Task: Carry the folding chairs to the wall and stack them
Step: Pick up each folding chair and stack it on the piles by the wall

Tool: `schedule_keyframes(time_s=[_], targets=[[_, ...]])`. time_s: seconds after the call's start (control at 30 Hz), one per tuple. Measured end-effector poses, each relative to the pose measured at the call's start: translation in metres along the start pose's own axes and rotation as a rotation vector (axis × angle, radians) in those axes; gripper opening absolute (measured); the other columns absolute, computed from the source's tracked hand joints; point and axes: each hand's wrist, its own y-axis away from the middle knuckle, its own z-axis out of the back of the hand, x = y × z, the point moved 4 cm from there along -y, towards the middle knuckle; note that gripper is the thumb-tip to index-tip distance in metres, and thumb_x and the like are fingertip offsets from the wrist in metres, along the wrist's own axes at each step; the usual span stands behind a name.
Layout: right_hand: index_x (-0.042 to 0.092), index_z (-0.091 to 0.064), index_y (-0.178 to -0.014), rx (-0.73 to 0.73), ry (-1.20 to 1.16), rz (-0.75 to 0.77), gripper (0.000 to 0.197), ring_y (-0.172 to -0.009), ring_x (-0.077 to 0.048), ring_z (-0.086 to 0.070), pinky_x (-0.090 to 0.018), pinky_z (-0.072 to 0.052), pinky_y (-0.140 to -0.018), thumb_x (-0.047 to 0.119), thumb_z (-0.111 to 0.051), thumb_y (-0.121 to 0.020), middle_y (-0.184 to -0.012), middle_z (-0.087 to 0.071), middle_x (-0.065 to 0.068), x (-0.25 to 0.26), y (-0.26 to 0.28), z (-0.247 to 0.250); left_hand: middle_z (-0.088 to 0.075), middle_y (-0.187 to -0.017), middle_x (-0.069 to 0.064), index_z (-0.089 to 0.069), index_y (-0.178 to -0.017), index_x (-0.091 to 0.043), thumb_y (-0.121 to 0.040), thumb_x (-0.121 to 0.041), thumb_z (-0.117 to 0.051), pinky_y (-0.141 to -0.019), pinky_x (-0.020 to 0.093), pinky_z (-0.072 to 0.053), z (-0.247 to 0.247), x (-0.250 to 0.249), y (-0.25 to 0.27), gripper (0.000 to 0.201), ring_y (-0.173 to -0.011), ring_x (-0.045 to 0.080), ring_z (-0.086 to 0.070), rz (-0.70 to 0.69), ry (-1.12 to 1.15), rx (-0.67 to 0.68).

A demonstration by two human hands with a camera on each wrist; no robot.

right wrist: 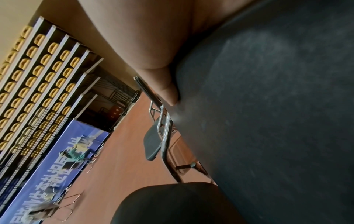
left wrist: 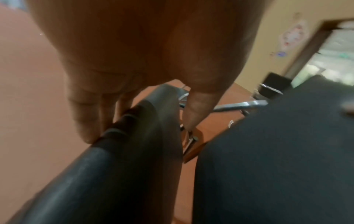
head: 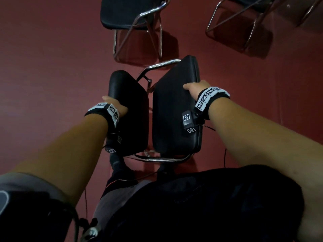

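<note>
1. A folding chair with black padded cushions and a chrome tube frame (head: 162, 64) is seen in the middle of the head view, just in front of the person's body, over the dark red floor (head: 52, 58).
2. The chair is partly folded: the black backrest pad (head: 129, 116) stands on the left and the larger black seat pad (head: 173, 110) on the right, with a narrow gap between them.
3. The backrest pad is grasped by the left hand (head: 117, 106) at its left edge. In the left wrist view the fingers (left wrist: 86, 115) are laid along the outer side of the pad (left wrist: 122, 151) and the thumb is on the inner side, so the pad is pinched between them.
4. The seat pad is held by the right hand (head: 195, 87) at its right edge. In the right wrist view the thumb (right wrist: 168, 84) is pressed on the seat surface (right wrist: 277, 106); the other fingers are hidden behind the edge.
5. A band with black-and-white square markers (head: 209, 96) is worn on each wrist.
6. Two more chairs of the same kind are standing unfolded on the floor: one at the far middle (head: 129, 13) and one at the far right (head: 244, 20).
7. Rows of yellow stadium seats (right wrist: 38, 68) and a blue banner (right wrist: 63, 151) are visible far away in the right wrist view.
</note>
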Motion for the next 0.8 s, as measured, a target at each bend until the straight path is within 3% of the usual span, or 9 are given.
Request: schedule_keyframes(time_s=[0.07,0.17,0.3,0.4,0.47,0.57,0.63,0.7,0.8], targets=[[0.012,-0.05,-0.145,-0.007,0.023,-0.003,0.076,-0.113,-0.039,-0.065,-0.051,-0.053,-0.102,0.048,-0.076,-0.083,-0.132,-0.064,-0.013,0.001,0.001,0.0,-0.071,-0.101,0.022,-0.057,-0.124,-0.001,-0.049,-0.052,-0.075,-0.085,0.05,-0.061,0.008,0.007,-0.003,0.092,-0.087,0.04,-0.072,-0.024,0.032,0.017],[0.014,-0.044,-0.151,-0.002,0.036,0.014,0.081,-0.123,-0.04,-0.062,-0.053,-0.051,-0.106,0.044,-0.076,-0.084,-0.141,-0.06,-0.013,0.0,-0.002,0.0,-0.073,-0.084,0.017,-0.067,-0.098,-0.007,-0.059,-0.046,-0.076,-0.075,0.046,-0.063,0.015,0.008,0.007,0.057,-0.073,0.035,-0.073,-0.068,0.088,0.065],[0.013,-0.039,-0.155,-0.008,0.037,0.038,0.081,-0.128,-0.039,-0.059,-0.051,-0.049,-0.11,0.038,-0.077,-0.088,-0.146,-0.058,-0.012,-0.001,-0.005,0.002,-0.071,-0.083,0.016,-0.065,-0.097,-0.006,-0.073,-0.037,-0.077,-0.071,0.04,-0.06,0.014,-0.003,0.028,0.041,-0.074,0.034,-0.071,-0.117,0.124,0.097],[0.014,-0.042,-0.154,0.011,0.07,0.02,0.082,-0.125,-0.039,-0.062,-0.05,-0.051,-0.107,0.042,-0.078,-0.085,-0.144,-0.06,-0.013,0.001,-0.008,-0.003,-0.072,-0.082,0.012,-0.068,-0.093,-0.011,-0.065,-0.041,-0.073,-0.072,0.039,-0.062,0.007,-0.018,0.039,0.041,-0.073,0.031,-0.072,-0.191,0.121,0.074],[0.011,-0.042,-0.153,0.012,0.088,0.023,0.081,-0.126,-0.039,-0.061,-0.048,-0.05,-0.107,0.041,-0.076,-0.086,-0.145,-0.058,-0.016,0.007,-0.008,-0.009,-0.075,-0.093,0.012,-0.07,-0.104,-0.011,-0.071,-0.036,-0.073,-0.068,0.032,-0.054,-0.007,-0.039,0.056,0.041,-0.077,0.028,-0.07,-0.291,0.12,0.114],[0.007,-0.035,-0.155,-0.023,0.055,0.03,0.081,-0.135,-0.041,-0.053,-0.045,-0.044,-0.113,0.038,-0.072,-0.091,-0.151,-0.05,-0.02,0.031,-0.005,-0.013,-0.069,-0.119,0.016,-0.063,-0.116,-0.012,-0.088,-0.018,-0.068,-0.077,0.028,-0.042,-0.038,-0.077,0.083,0.028,-0.096,0.027,-0.062,-0.433,0.072,0.215],[0.007,-0.046,-0.15,-0.016,0.005,0.043,0.079,-0.123,-0.034,-0.059,-0.038,-0.044,-0.107,0.051,-0.068,-0.088,-0.144,-0.057,-0.015,0.045,-0.006,-0.008,-0.065,-0.131,0.017,-0.057,-0.129,-0.011,-0.087,-0.021,-0.065,-0.088,0.03,-0.047,-0.05,-0.094,0.091,0.044,-0.113,0.032,-0.062,-0.469,0.043,0.248],[0.006,-0.052,-0.147,-0.005,0.027,0.034,0.071,-0.12,-0.031,-0.059,-0.034,-0.042,-0.104,0.055,-0.057,-0.097,-0.138,-0.06,-0.009,0.047,-0.009,0.001,-0.067,-0.13,0.015,-0.058,-0.131,-0.013,-0.077,-0.029,-0.063,-0.098,0.036,-0.052,-0.051,-0.101,0.088,0.056,-0.115,0.035,-0.063,-0.472,0.002,0.256],[0.009,-0.039,-0.157,-0.047,0.111,0.021,0.078,-0.141,-0.04,-0.048,-0.048,-0.038,-0.117,0.063,-0.044,-0.102,-0.156,-0.049,-0.017,0.04,-0.019,0.012,-0.069,-0.125,0.014,-0.062,-0.13,-0.011,-0.08,-0.027,-0.065,-0.097,0.039,-0.054,-0.042,-0.11,0.075,0.052,-0.113,0.035,-0.065,-0.457,-0.038,0.221]])
